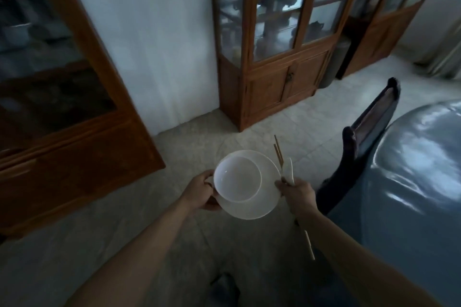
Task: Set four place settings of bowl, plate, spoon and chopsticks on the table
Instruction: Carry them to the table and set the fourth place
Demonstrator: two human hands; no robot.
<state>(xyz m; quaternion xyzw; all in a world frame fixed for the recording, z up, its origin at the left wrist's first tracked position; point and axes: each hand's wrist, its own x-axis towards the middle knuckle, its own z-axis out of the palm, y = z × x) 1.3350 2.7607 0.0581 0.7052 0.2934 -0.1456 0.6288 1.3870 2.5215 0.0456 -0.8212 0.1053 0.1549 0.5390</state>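
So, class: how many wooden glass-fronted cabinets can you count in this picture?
3: one cabinet at left, one in the middle, one at far right. More may lie outside view.

We see a white bowl (237,178) on a white plate (262,204) in the middle of the frame. The spoon (289,171) is white and the chopsticks (278,151) are brown. The cabinets (272,87) are brown wood. At right, the table (409,157) is shiny blue-grey. The floor (154,244) is pale grey.

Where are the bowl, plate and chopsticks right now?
white bowl (237,179), head view, on its inner floor.
white plate (268,197), head view, on the bare rim right of the bowl.
chopsticks (278,151), head view, on the shafts above the right hand.
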